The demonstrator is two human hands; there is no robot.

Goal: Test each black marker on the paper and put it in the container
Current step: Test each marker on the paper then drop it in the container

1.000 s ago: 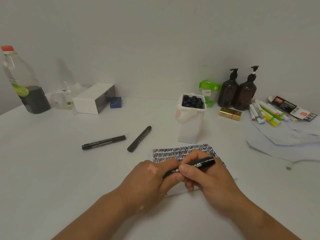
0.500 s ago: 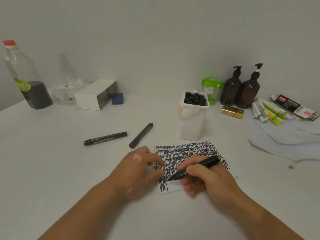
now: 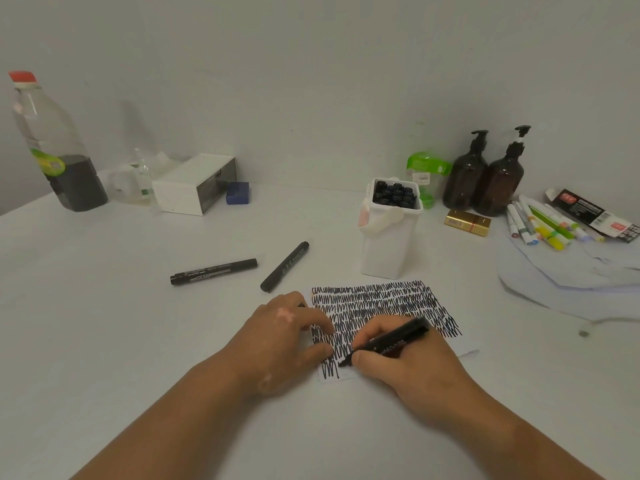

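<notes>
My right hand [image 3: 408,368] grips an uncapped black marker [image 3: 391,341] with its tip down on the near left part of the paper [image 3: 381,306], which is filled with rows of black scribble. My left hand [image 3: 284,341] rests on the paper's left edge, index finger and thumb lying on the sheet. A small dark end, apparently the marker's cap [image 3: 301,305], pokes out from under its far fingers. Two capped black markers [image 3: 214,271] [image 3: 285,266] lie on the table to the left. Just beyond the paper, the white container [image 3: 388,244] holds several black markers.
Behind the container stand a green-topped bottle [image 3: 427,174], two brown pump bottles [image 3: 485,178] and a gold box [image 3: 467,222]. Coloured markers [image 3: 540,223] and loose paper lie at the right. A white box [image 3: 194,183], a blue block [image 3: 238,192] and a large plastic bottle [image 3: 55,147] sit at the back left.
The marker was held by both hands a second ago. Now the hands are apart, the right one has brought the bare tip down onto the paper, and the left has shifted to the paper's edge.
</notes>
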